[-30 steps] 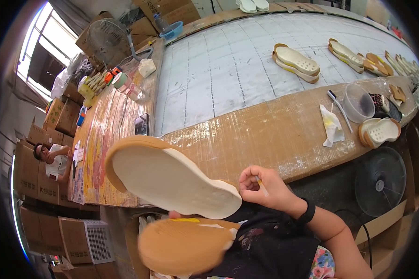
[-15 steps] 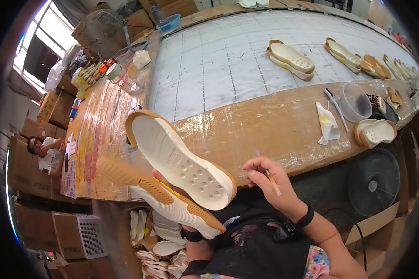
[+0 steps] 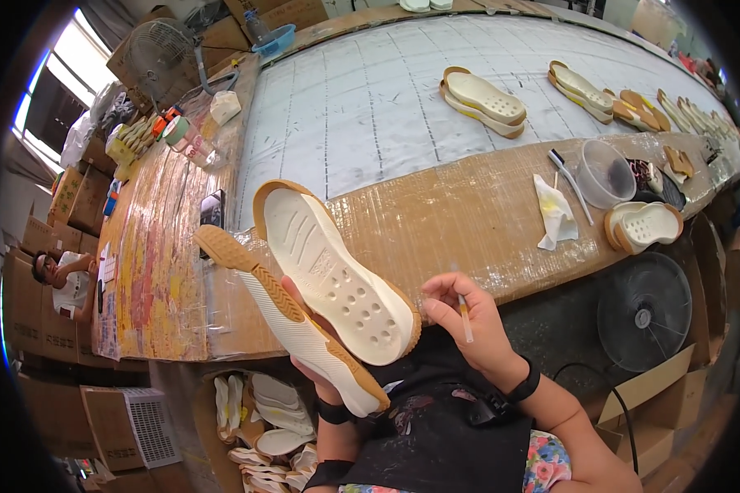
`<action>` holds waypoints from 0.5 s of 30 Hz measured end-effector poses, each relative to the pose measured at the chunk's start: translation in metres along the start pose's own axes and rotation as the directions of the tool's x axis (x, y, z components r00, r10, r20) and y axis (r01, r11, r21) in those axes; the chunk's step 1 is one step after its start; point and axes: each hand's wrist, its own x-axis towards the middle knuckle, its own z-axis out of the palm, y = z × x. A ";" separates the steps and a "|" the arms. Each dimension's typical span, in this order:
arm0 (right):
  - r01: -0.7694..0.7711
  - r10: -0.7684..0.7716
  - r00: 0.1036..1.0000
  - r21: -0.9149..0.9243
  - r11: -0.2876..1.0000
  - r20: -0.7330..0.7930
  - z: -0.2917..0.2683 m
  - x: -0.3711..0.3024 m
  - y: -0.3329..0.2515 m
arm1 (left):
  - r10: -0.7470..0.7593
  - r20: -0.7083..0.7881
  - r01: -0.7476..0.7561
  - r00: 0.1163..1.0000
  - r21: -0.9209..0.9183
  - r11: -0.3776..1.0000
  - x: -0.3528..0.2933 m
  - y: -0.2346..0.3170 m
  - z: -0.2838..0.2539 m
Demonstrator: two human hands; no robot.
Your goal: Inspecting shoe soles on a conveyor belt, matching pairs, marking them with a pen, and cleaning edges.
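My left hand [image 3: 319,380] is wrapped round two shoe soles held together above the near table edge. One sole [image 3: 337,279] shows its white inner face, with round dimples at one end and a tan rim. The other sole [image 3: 308,341] stands edge-on beside it, with a ribbed white side and tan tread. Most of my left fingers are hidden behind the soles. Just to the right, my right hand [image 3: 477,333] has a thin clear stick with a yellowish core [image 3: 466,319] between its fingers. The fingertips are close to the first sole's rim, and I cannot tell whether they touch it.
More soles stand on the white-covered table [image 3: 345,99] and fill a box [image 3: 284,411] below. A clear plastic tub [image 3: 607,174], a brush [image 3: 571,187] and a crumpled tissue [image 3: 555,214] lie at right. A phone [image 3: 212,211] rests at left. A fan [image 3: 644,312] stands below right. A person [image 3: 70,283] sits far left.
The table and its contents have shifted left in view. Both soles have tilted more upright in my left hand, and the edge-on sole's tip has risen. My right hand keeps hold of the stick.
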 end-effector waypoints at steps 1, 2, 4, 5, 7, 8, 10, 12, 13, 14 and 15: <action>-0.070 0.069 0.997 0.063 0.996 0.024 0.000 -0.001 -0.002 | 0.004 -0.010 -0.004 1.000 0.034 0.999 0.013 -0.005 0.005; -0.140 0.135 0.990 0.123 0.982 0.051 -0.001 -0.002 -0.005 | 0.008 -0.019 -0.007 1.000 0.067 0.998 0.033 -0.008 0.012; -0.140 0.133 0.989 0.139 0.980 0.063 0.000 -0.004 -0.006 | 0.018 -0.039 -0.012 0.999 0.133 0.991 0.031 -0.006 0.014; -0.137 0.127 0.989 0.154 0.979 0.072 -0.001 -0.005 -0.006 | 0.022 -0.047 -0.014 0.999 0.166 0.986 0.030 -0.007 0.016; -0.126 0.116 0.990 0.132 0.983 0.081 -0.001 -0.005 -0.003 | 0.031 -0.064 -0.016 0.997 0.231 0.973 0.022 -0.006 0.016; -0.108 0.099 0.991 0.105 0.989 0.087 -0.002 -0.006 -0.005 | 0.035 -0.068 -0.016 0.997 0.259 0.966 0.019 -0.007 0.019; -0.128 0.117 0.989 0.117 0.985 0.092 -0.003 -0.007 -0.010 | 0.041 -0.074 -0.016 0.996 0.312 0.950 0.018 -0.007 0.024; -0.152 0.140 0.985 0.124 0.981 0.097 -0.003 -0.006 -0.010 | 0.044 -0.113 -0.001 0.993 0.356 0.934 0.021 -0.011 0.018; -0.159 0.148 0.984 0.119 0.980 0.098 -0.002 -0.006 -0.009 | 0.050 -0.148 0.013 0.988 0.401 0.916 0.022 -0.014 0.016; -0.165 0.154 0.983 0.113 0.980 0.098 -0.002 -0.006 -0.008 | 0.055 -0.206 0.066 0.977 0.536 0.841 0.021 -0.015 0.018; -0.159 0.150 0.985 0.103 0.982 0.084 -0.001 -0.006 -0.009 | -0.051 -0.066 0.071 0.997 0.360 0.930 0.023 -0.012 -0.006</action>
